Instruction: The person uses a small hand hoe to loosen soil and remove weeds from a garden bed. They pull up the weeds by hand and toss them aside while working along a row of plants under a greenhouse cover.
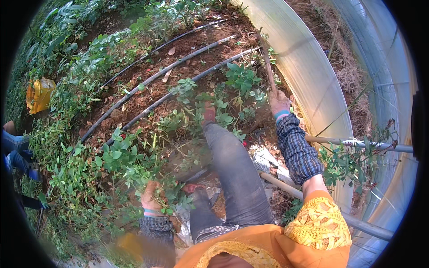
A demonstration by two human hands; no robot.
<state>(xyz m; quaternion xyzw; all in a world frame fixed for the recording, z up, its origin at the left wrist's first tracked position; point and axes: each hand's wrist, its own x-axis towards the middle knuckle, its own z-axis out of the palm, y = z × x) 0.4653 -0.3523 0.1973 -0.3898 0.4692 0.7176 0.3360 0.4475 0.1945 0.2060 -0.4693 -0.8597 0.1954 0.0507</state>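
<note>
My right hand (279, 103), in a checked dark sleeve, is closed round the lower part of a brown wooden stick (267, 58). The stick slants up and away beside the plastic sheeting; I cannot tell what its far end is. Down at the lower left, my left hand (152, 196) is among leafy green plants (118, 154). Its fingers look curled, and leaves partly cover them, so what they grip is unclear. Another green plant (241, 78) stands in the soil to the left of the stick.
Black irrigation hoses (156, 76) cross the reddish soil. A pale plastic sheet (308, 53) curves along the right, near metal pipes (366, 225). A yellow container (40, 95) stands at far left, above another person's blue-clad legs (18, 156). My feet are between plants.
</note>
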